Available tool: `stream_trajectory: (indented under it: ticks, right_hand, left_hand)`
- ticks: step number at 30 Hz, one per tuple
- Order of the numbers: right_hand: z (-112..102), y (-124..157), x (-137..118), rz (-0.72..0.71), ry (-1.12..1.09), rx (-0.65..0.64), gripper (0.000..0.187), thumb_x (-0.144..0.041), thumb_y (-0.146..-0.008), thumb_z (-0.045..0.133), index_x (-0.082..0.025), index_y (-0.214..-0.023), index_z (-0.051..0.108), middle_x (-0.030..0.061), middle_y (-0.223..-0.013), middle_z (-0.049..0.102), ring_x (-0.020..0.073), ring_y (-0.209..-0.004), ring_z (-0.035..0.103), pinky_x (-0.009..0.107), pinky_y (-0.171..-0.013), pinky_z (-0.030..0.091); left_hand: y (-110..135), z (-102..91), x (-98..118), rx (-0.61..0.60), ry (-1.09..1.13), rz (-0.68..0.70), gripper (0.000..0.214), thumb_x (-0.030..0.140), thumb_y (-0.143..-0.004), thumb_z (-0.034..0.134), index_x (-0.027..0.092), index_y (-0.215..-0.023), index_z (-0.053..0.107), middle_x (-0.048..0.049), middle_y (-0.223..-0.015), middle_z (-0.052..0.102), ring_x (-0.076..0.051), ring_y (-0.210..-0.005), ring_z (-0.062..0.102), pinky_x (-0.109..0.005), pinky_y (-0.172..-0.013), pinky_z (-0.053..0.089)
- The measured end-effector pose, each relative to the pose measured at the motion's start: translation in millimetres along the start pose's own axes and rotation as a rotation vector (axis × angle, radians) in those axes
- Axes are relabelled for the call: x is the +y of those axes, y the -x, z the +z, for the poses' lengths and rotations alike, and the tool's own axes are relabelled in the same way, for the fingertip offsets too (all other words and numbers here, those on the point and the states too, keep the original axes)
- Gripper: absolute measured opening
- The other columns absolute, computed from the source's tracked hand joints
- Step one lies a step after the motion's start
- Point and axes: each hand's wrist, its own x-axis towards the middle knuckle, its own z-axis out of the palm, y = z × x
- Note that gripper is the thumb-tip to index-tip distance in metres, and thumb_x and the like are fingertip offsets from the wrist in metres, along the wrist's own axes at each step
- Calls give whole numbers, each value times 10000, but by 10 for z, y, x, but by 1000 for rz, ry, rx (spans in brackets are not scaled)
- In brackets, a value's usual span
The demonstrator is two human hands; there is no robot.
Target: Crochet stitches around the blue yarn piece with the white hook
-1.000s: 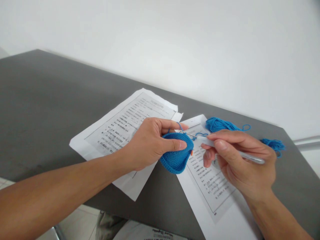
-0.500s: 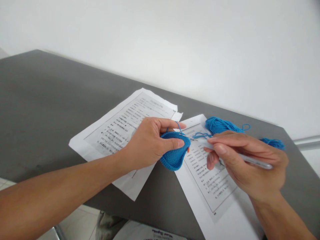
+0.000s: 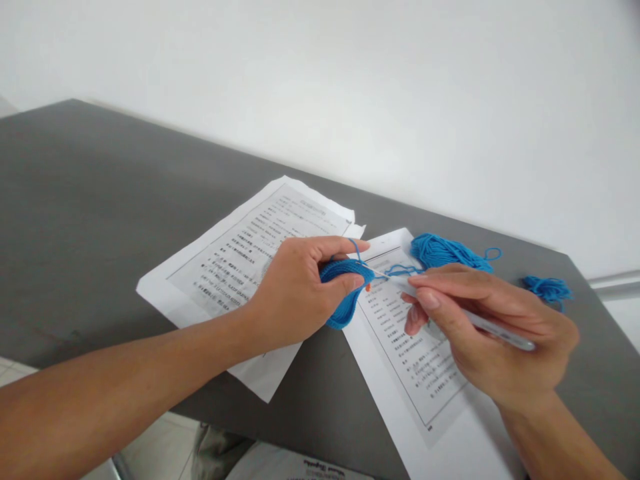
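Note:
My left hand (image 3: 305, 283) pinches a blue crochet piece (image 3: 344, 308) between thumb and fingers, with a strand of blue yarn looped over its raised index finger. A small orange bit (image 3: 369, 287) shows at the piece's right edge. Held like a pen in my right hand (image 3: 500, 327) is a crochet hook (image 3: 493, 328) with a pale, see-through handle. Its thin metal tip meets the top edge of the blue piece; whether it passes through a stitch is too small to tell.
Two printed sheets, a left one (image 3: 240, 233) and a right one (image 3: 395, 360), lie under my hands on the grey table (image 3: 125, 200). Behind my right hand rest a blue yarn skein (image 3: 445, 252) and a smaller yarn bundle (image 3: 547, 289). A white wall (image 3: 320, 87) borders the table's far side.
The crochet piece has tilted, so less of its flat face shows. My right hand and the hook have shifted slightly left, toward the piece.

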Motion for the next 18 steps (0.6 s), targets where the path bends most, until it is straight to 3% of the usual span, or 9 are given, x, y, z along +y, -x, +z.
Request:
stream_trajectory:
  ticks: [5,10,18]
  right_hand:
    - [18,3,-43,-30,58,-2,251,-100,-932,804,-281,-1097,860,-2,-715,775,174,-573,715,328,-496,563]
    - [75,36,-63,-50,115,32,226,-80,-930,798,-260,-1061,837,-16,-722,771,156,-585,724,298,-511,576]
    - [147,71,-22,-83,170,40,217,-79,-960,766,-266,-1062,807,-31,-773,782,122,-588,707,290,-568,573]
  left_hand:
    - [31,19,24,31,-58,10,353,235,-838,791,171,-1174,875,-36,-893,875,-257,-879,810,-398,-957,643]
    - [54,56,-3,52,-112,102,294,203,-878,752,172,-1144,873,-53,-1199,871,-277,-1092,821,-394,-1074,614]
    - [42,65,-46,79,-165,177,252,192,-898,743,168,-1110,876,-66,-1199,869,-277,-1092,834,-377,-1053,627]
